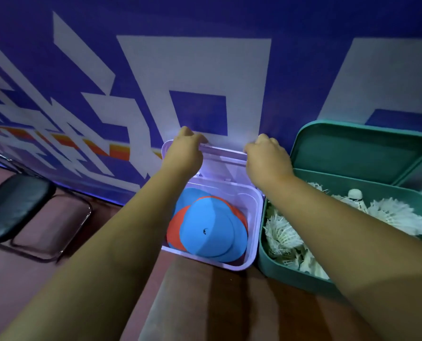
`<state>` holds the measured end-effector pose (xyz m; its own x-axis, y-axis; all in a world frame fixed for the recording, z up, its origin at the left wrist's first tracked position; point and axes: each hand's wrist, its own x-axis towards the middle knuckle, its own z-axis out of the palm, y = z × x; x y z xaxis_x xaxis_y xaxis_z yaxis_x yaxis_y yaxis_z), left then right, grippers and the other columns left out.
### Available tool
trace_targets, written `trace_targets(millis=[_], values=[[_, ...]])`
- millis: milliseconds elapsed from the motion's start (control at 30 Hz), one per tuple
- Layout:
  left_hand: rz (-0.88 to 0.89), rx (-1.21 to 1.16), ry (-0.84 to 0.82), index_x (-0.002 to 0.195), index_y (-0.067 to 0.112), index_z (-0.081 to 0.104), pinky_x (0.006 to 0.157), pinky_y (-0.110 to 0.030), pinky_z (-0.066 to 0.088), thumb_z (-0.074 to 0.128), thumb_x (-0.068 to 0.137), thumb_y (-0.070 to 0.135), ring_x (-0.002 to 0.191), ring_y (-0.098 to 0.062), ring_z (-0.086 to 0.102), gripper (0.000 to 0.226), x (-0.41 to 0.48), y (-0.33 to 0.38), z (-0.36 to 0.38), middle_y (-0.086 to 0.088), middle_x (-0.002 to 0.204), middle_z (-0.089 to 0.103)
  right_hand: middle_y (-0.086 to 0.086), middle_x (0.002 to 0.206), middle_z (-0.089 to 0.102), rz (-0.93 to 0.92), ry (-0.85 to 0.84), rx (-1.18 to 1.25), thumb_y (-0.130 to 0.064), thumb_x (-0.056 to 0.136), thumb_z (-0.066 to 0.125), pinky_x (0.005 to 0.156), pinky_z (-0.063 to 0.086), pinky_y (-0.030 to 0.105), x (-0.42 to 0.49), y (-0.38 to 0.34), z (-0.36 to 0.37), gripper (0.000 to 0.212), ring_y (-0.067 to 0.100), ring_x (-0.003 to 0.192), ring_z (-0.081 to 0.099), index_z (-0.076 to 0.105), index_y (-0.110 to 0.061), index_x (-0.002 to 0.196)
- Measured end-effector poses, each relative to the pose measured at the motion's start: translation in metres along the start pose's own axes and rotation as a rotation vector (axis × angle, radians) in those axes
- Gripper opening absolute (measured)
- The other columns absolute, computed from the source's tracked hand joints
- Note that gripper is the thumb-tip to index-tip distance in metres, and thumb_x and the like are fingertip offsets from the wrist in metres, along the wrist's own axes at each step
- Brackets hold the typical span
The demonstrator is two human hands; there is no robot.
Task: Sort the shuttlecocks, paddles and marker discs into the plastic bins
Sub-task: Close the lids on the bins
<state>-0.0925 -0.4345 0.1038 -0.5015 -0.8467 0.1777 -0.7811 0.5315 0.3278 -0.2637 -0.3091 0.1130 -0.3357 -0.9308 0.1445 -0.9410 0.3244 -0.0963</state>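
The left hand (184,150) and right hand (266,156) are clenched on the raised translucent lilac plastic lid (223,157). Flat blue and orange marker discs (205,232) are stacked in its lilac plastic bin (254,232) against the wall. Closing seems to be in hand, so the lid should be swung down evenly.

Black chair (13,205) left; blue-white wall banner (192,70) behind.

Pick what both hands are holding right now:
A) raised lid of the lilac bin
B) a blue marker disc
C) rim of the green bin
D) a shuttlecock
A: the left hand and the right hand both curl over the top edge of the lid, which stands open behind the lilac bin holding the marker discs.
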Motion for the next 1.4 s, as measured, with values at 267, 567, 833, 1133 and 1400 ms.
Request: trace_targets(millis=[267, 567, 833, 1133, 1400], values=[[-0.296, -0.363, 0.074, 0.118, 0.027, 0.072, 0.072, -0.03, 0.057, 0.053, 0.095, 0.023, 0.075, -0.026, 0.068, 0.03, -0.013, -0.031, -0.044, -0.011, 0.104, 0.069, 0.012, 0.108, 0.051, -0.024, 0.103, 0.159, -0.018, 0.103, 0.058, 0.07, 0.054, 0.047, -0.014, -0.019, -0.026, 0.016, 0.042, 0.091, 0.058, 0.072, -0.012, 0.109], [-0.783, -1.107, 0.176, 0.116, -0.003, 0.06, 0.067, -0.037, 0.064, 0.083, 0.068, 0.041, 0.074, -0.021, 0.069, 0.07, -0.082, -0.068, -0.069, -0.018, 0.097, 0.07, 0.007, 0.111, 0.052, -0.094, 0.166, 0.278, -0.015, 0.093, 0.07, 0.08, 0.051, 0.043, -0.094, -0.05, -0.036, 0.014, 0.034, 0.095, 0.057, 0.071, -0.015, 0.107], [-0.926, -1.053, -0.06, 0.116, 0.009, 0.059, 0.067, -0.064, 0.063, 0.079, 0.05, 0.027, 0.086, -0.04, 0.076, 0.071, -0.159, -0.122, 0.003, -0.022, 0.106, 0.072, 0.009, 0.113, 0.062, -0.099, -0.222, 0.126, -0.008, 0.084, 0.063, 0.091, 0.051, 0.046, -0.149, -0.093, -0.003, 0.037, 0.037, 0.102, 0.058, 0.064, -0.014, 0.121], [-0.863, -0.691, -0.108, 0.113, 0.019, 0.058, 0.064, -0.047, 0.065, 0.072, 0.06, 0.039, 0.081, -0.031, 0.072, 0.058, -0.173, -0.104, -0.024, -0.008, 0.105, 0.067, 0.007, 0.134, 0.051, -0.062, -0.302, 0.087, -0.032, 0.094, 0.058, 0.101, 0.048, 0.048, -0.155, -0.115, 0.018, 0.041, 0.034, 0.117, 0.05, 0.06, -0.016, 0.132], [-0.828, -0.542, -0.202, 0.117, 0.016, 0.056, 0.072, -0.034, 0.046, 0.06, 0.085, 0.028, 0.105, -0.028, 0.051, 0.034, -0.188, -0.108, -0.029, -0.011, 0.103, 0.061, 0.004, 0.127, 0.052, -0.048, -0.284, 0.064, -0.033, 0.093, 0.058, 0.095, 0.049, 0.047, -0.174, -0.115, 0.027, 0.037, 0.032, 0.112, 0.051, 0.06, -0.017, 0.127]])
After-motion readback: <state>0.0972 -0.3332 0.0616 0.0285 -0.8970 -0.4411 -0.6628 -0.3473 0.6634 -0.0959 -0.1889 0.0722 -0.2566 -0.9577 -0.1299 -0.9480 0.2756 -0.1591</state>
